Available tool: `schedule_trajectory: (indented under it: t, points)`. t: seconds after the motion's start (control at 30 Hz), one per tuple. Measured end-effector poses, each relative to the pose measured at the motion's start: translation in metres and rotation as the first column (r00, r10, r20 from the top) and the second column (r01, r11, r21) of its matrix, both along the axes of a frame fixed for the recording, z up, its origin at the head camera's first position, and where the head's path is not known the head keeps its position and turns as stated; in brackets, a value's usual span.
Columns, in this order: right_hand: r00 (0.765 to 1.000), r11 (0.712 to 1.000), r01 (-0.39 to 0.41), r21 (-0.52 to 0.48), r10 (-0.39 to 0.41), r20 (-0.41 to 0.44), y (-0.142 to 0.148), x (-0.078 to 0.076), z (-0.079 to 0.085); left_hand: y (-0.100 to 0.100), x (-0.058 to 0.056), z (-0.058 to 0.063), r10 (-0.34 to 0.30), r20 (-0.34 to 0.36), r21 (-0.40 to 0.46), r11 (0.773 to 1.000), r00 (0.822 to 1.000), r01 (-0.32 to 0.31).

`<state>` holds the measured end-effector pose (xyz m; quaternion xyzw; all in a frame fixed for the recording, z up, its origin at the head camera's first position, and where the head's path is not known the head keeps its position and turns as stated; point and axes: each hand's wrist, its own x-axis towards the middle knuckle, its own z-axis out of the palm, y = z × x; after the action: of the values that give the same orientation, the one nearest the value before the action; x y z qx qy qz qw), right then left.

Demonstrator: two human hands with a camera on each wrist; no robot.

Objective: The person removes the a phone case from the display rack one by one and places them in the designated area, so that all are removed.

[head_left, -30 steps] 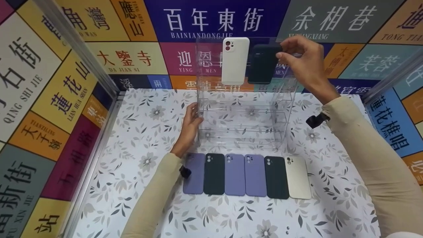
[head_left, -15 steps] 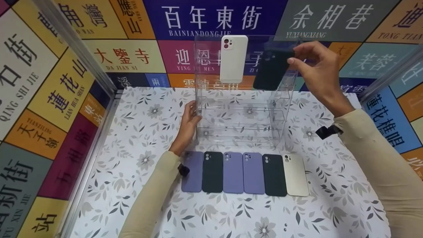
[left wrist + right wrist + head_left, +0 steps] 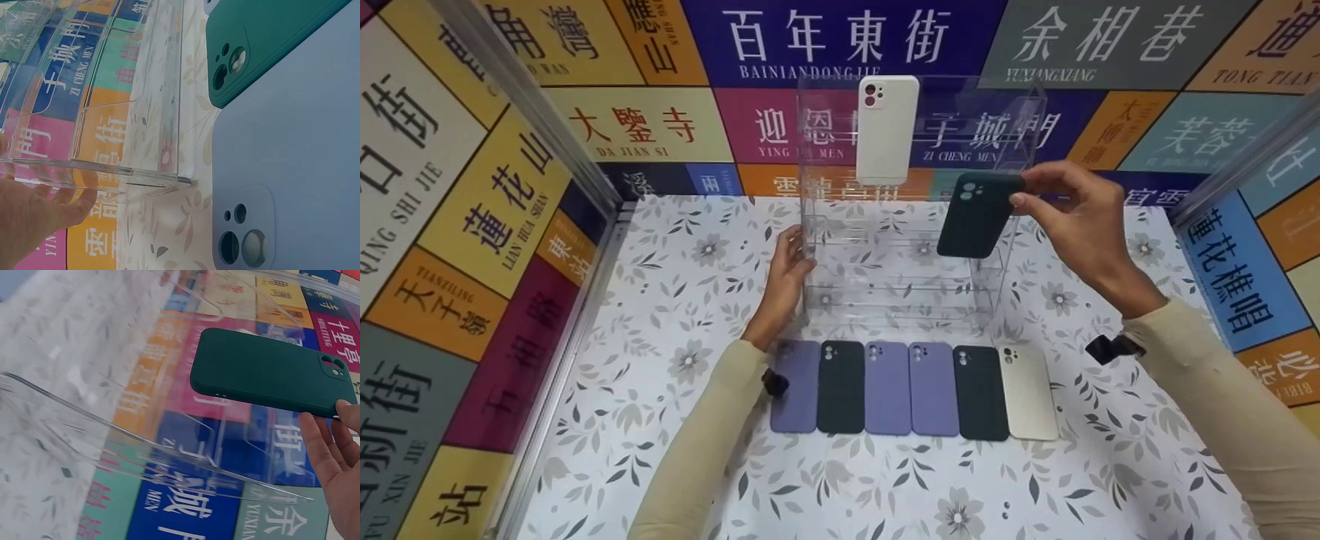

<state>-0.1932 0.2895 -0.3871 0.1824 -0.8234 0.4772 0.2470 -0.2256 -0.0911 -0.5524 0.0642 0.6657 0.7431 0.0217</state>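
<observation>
My right hand [image 3: 1084,217] pinches a dark green phone case [image 3: 979,215] by its upper right edge, thumb in front. The case hangs tilted before the right part of a clear acrylic display rack [image 3: 808,187], camera cutouts at the top. In the right wrist view the green case [image 3: 253,368] shows its back, the fingertips near its camera end. My left hand [image 3: 784,281] grips the rack's left side panel, thumb on the front and fingers behind. On the rack's top tier a white phone case [image 3: 888,135] leans upright, left of centre.
Before the rack, a row lies on the flowered tabletop [image 3: 660,435]: a purple case [image 3: 795,405], a dark green case [image 3: 841,390], two more purple ones, another green case [image 3: 981,394] and a cream case [image 3: 1030,390]. Walls with coloured sign panels [image 3: 840,37] enclose the table.
My right hand has drawn the dark green case off the top tier, beside the white one, and moved it forward and down. The left hand stays on the rack.
</observation>
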Motion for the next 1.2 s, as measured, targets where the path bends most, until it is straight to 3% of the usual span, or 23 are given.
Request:
schedule_trajectory:
  t: [0.4, 0.73, 1.0, 1.2]
  points:
    - [0.992, 0.999, -0.05, 0.022, 0.047, 0.12, 0.012, 0.036, -0.046, -0.001, 0.002, 0.0, -0.011, 0.012, -0.035, 0.999, 1.0, 0.012]
    - [0.983, 1.0, -0.026, -0.007, 0.027, 0.181, 0.025, 0.058, -0.072, 0.0, -0.001, -0.001, -0.004, 0.0, 0.009, 1.0, 1.0, 0.004]
    - [0.964, 0.999, -0.007, -0.053, 0.021, 0.265, 0.037, 0.073, -0.095, 0.0, 0.0, -0.001, 0.001, 0.005, 0.0, 1.0, 1.0, -0.001]
    - [0.943, 0.997, -0.002, -0.082, 0.029, 0.332, 0.053, 0.082, -0.102, 0.0, 0.001, 0.0, -0.005, 0.005, -0.03, 1.0, 1.0, 0.005]
